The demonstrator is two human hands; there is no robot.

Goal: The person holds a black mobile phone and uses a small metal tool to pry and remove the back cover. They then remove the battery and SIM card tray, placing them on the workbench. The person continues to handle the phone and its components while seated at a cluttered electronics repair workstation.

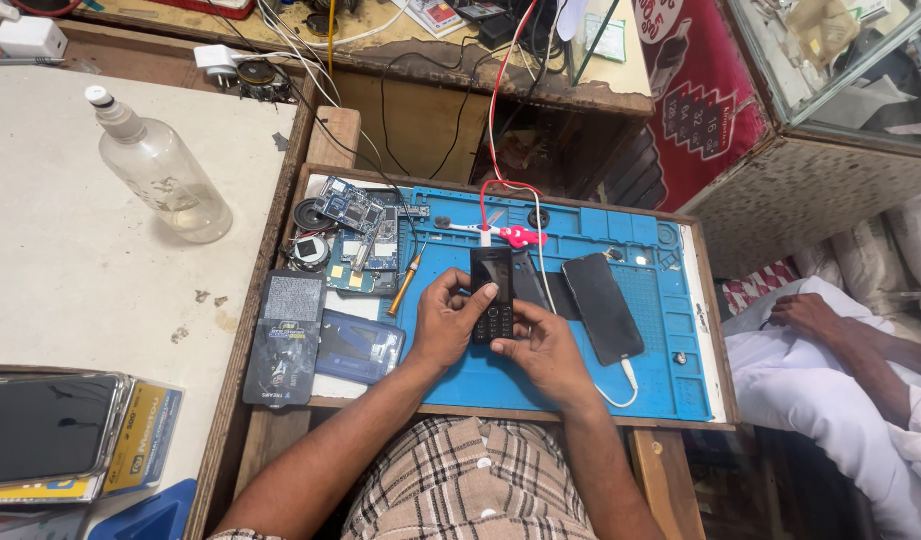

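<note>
We hold a small black keypad phone (493, 295) between both hands over the blue mat (671, 350) on the desk (281, 430). Our left hand (446, 320) curls around its left edge, thumb on the screen; our right hand (543, 345) pinches its lower right corner. Just right of our hands lies a black smartphone (603, 307); circuit boards (356, 230) lie beyond our left hand.

Bright blue work mat (671, 330) at centre, a black keypad phone (492, 296) on it, a glossy black smartphone (604, 308) just right. Red clip (521, 237) above. Beige-and-brown checked cloth (471, 480) at bottom, clear bottle (161, 165) upper left.
</note>
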